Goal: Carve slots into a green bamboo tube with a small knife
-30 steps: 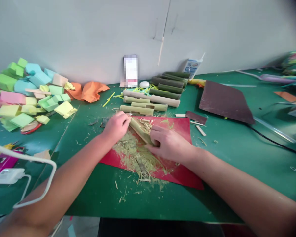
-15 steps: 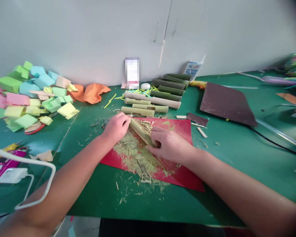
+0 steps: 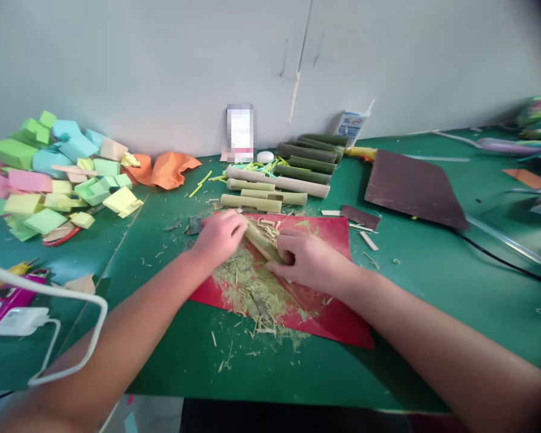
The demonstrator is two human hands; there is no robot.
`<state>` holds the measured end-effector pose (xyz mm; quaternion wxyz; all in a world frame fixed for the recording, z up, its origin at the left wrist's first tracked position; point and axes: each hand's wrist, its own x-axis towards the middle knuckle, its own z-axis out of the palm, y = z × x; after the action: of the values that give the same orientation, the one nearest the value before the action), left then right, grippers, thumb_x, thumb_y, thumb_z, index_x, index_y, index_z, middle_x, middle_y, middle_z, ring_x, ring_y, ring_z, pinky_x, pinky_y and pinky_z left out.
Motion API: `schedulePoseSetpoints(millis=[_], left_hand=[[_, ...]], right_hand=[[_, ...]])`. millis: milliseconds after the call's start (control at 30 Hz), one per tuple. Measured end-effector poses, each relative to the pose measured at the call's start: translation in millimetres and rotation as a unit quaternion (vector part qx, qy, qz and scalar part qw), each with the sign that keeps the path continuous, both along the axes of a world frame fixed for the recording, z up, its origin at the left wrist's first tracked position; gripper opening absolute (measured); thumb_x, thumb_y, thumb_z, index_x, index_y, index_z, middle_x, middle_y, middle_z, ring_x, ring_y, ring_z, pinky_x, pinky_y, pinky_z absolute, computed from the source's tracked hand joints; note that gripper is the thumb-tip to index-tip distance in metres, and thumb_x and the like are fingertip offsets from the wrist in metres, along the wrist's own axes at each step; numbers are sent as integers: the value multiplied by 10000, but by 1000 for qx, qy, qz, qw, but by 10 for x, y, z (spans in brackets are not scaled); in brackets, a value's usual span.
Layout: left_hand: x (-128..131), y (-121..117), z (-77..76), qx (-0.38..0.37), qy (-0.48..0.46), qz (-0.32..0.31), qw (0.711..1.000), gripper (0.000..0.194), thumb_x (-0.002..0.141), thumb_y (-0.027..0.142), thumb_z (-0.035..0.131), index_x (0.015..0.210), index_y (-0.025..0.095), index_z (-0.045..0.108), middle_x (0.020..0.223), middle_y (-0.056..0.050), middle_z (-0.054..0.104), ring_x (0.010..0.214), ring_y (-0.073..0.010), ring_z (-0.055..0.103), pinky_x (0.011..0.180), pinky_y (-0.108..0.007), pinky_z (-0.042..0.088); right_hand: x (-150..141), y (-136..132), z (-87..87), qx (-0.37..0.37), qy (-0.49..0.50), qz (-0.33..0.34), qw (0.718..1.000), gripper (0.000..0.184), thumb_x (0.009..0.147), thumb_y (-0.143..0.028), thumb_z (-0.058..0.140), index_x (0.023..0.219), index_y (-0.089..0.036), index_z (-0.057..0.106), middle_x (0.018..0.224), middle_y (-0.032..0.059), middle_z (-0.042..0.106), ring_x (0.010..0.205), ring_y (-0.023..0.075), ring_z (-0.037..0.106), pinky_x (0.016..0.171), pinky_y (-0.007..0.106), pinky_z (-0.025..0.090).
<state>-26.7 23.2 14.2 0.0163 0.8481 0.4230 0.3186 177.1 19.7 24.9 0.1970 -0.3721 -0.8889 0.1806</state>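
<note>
A pale green bamboo tube lies slanted between my hands, above a red sheet. My left hand is closed around its far end. My right hand grips the near end, the thumb along the underside and the fingers curled over the top; whatever else the curled fingers may hold is hidden. Greenish shavings and dust are scattered over the sheet beneath the tube. Behind it, peeled bamboo tubes lie in a row, with darker green tubes farther back.
Folded coloured paper is heaped at the left, beside crumpled orange paper. A white cable loops over my left forearm. A brown sheet lies at right. A phone leans on the wall.
My left hand has slid slightly toward the right and down along the bamboo tube. My right hand keeps its grip, with its fingers shifted a little.
</note>
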Motion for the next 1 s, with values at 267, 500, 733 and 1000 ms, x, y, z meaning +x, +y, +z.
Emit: schedulePoseSetpoints(millis=[267, 500, 733, 1000], left_hand=[[7, 14, 34, -15, -2, -6, 1000, 178, 847, 131, 483, 684, 141, 552, 739, -41, 558, 708, -137, 519, 673, -281, 431], [17, -6, 40, -25, 26, -28, 999, 181, 864, 157, 471, 710, 139, 564, 732, -47, 556, 710, -140, 519, 658, -276, 434], [97, -64, 38, -74, -37, -64, 995, 150, 851, 176, 498, 760, 145, 614, 780, -59, 600, 749, -151, 552, 694, -293, 457], [-152, 68, 97, -259, -455, 92, 847, 229, 810, 316, 554, 946, 149, 631, 680, -16, 588, 436, -51, 416, 399, -189, 311]], right_hand=[[-23, -36, 25, 17, -12, 8, 1000, 300, 740, -229, 590, 595, -206, 328, 671, -17, 417, 580, 94, 347, 526, 244, 262], [-28, -43, 1, 39, -18, 0, 999, 269, 744, -233, 589, 594, -198, 369, 681, -10, 424, 578, 95, 352, 518, 248, 264], [-36, -46, -24, 51, -30, -7, 998, 240, 765, -263, 569, 597, -195, 412, 690, -3, 453, 581, 101, 386, 521, 251, 285], [476, 331, 241, 160, 26, -301, 940, 243, 809, -425, 519, 819, -187, 571, 908, 92, 582, 794, 195, 534, 705, 305, 397]])
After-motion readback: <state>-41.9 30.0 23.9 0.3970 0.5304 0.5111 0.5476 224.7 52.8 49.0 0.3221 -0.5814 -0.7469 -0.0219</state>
